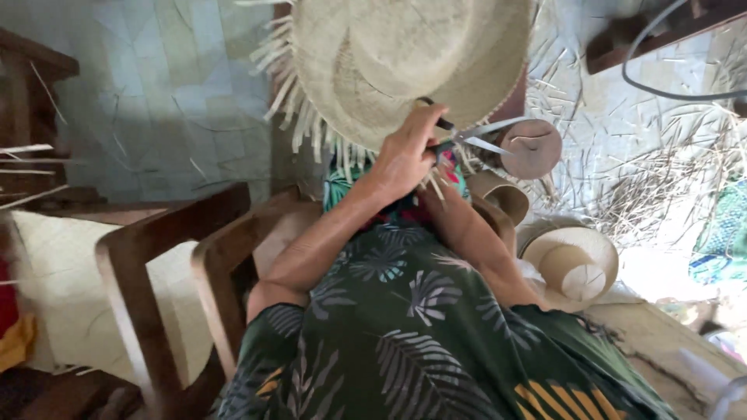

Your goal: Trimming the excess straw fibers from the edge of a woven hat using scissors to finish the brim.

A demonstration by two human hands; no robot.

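Note:
A pale woven straw hat [405, 62] is held up in front of me, with loose straw ends sticking out along its lower left brim. My left hand [405, 159] grips the handles of a pair of scissors [486, 136] just under the brim. The metal blades are parted and point right. My right forearm [467, 233] reaches up toward the hat's underside. Its hand is hidden behind my left hand and the brim. I wear a green leaf-print shirt.
A wooden chair [156, 264] with a pale cushion stands at the left. To the right lie a brown rounded hat block [533, 148], more straw hats [572, 260], and straw trimmings [669, 171] scattered on the tiled floor. A dark cable [646, 78] runs across the top right.

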